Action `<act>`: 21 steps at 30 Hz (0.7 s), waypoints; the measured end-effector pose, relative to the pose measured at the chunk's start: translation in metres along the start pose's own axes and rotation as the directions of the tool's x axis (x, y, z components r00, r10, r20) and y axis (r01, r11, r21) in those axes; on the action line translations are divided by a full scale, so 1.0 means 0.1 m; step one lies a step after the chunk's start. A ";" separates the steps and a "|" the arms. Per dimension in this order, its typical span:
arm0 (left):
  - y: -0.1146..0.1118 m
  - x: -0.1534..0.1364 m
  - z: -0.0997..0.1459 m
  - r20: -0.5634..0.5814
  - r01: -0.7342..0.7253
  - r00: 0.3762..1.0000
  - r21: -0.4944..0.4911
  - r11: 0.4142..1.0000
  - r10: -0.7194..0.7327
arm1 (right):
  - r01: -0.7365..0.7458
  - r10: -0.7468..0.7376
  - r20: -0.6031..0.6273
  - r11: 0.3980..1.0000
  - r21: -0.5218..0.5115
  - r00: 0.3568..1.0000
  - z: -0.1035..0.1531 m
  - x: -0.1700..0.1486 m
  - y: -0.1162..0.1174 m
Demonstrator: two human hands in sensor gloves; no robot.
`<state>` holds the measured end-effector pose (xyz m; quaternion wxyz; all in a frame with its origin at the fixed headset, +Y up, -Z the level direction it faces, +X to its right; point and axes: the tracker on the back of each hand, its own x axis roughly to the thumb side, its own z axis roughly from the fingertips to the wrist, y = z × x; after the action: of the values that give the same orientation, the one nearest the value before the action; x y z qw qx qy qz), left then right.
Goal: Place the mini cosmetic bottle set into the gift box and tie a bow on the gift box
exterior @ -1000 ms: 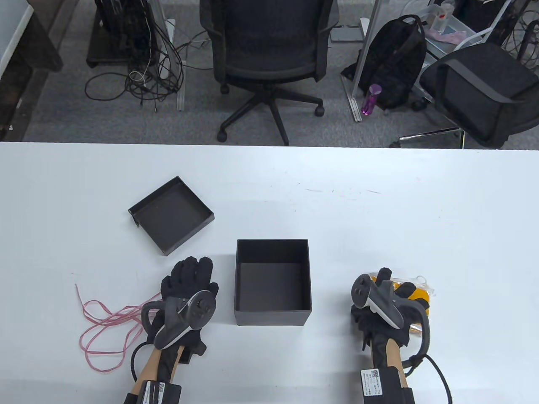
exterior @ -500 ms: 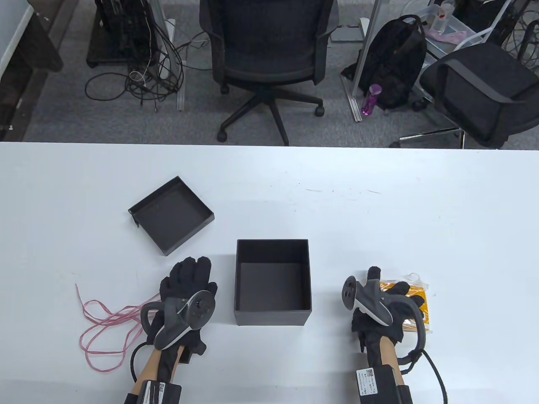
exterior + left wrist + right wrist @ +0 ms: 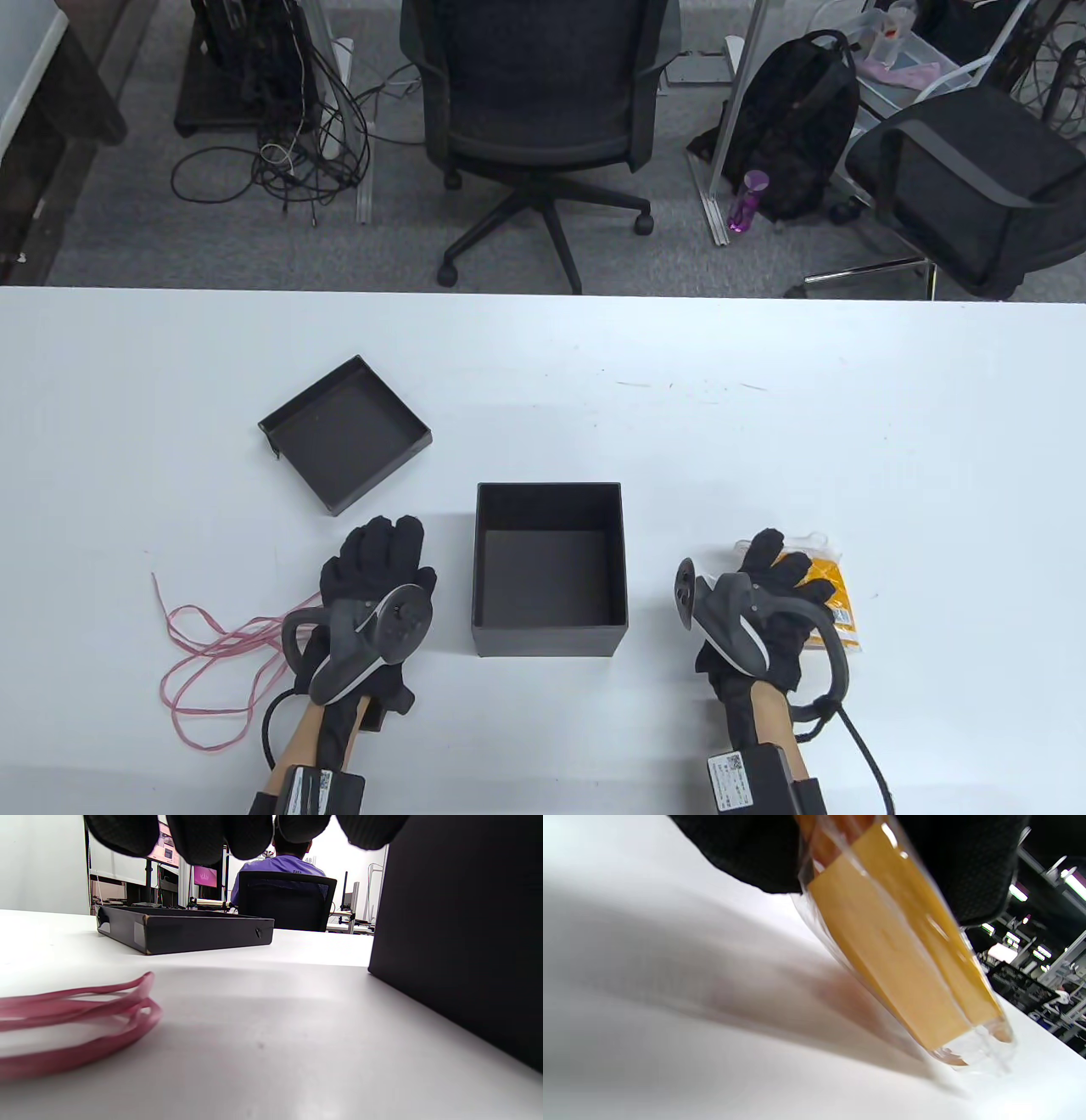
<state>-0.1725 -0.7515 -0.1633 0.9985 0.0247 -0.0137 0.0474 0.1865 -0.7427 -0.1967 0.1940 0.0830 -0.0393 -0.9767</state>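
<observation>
The mini cosmetic bottle set (image 3: 836, 594) is a clear pouch with a yellow insert. My right hand (image 3: 768, 564) grips it at the table's front right; in the right wrist view the pouch (image 3: 895, 955) hangs tilted from my gloved fingers (image 3: 746, 853), just above the table. The open black gift box (image 3: 550, 490) stands empty between my hands. My left hand (image 3: 386, 543) lies flat on the table left of the box, holding nothing. The box's lid (image 3: 344, 433) lies upside down at the back left. A pink ribbon (image 3: 212, 654) lies in loose loops left of my left hand.
In the left wrist view the box wall (image 3: 462, 929) stands close on the right, the lid (image 3: 186, 931) ahead and the ribbon (image 3: 76, 1014) at the left. Beyond the table's far edge are office chairs (image 3: 543, 93) and a backpack (image 3: 793, 127).
My right hand has moved left toward the box with the pouch, turning and lifting it. The left hand, box, lid and ribbon have not moved.
</observation>
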 end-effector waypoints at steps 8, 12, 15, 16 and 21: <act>0.01 -0.02 -0.01 -0.006 -0.012 1.000 0.011 1.000 0.012 | 0.578 -0.528 0.238 0.721 -0.382 0.815 0.22 -0.31 -0.54; 0.02 -0.04 -0.01 -0.010 -0.016 1.000 0.020 1.000 0.016 | 0.847 -0.717 0.454 0.408 -0.342 0.529 0.36 -0.40 -0.77; 0.02 -0.05 -0.01 -0.015 -0.016 1.000 0.023 1.000 0.016 | 0.937 -0.730 0.597 0.191 -0.291 0.334 0.49 -0.39 -0.92; 0.02 -0.06 -0.01 -0.016 -0.016 1.000 0.025 1.000 0.016 | 0.955 -0.711 0.646 0.130 -0.267 0.277 0.53 -0.37 -0.96; 0.02 -0.07 -0.01 -0.020 -0.020 1.000 0.026 0.999 0.021 | 0.998 -0.676 0.735 0.052 -0.028 0.056 0.62 -0.23 -1.07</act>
<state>-0.1798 -0.7498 -0.1648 0.9976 0.0368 -0.0031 0.0580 0.1564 -0.6328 -0.1441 -0.4697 -0.2510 0.2499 -0.8086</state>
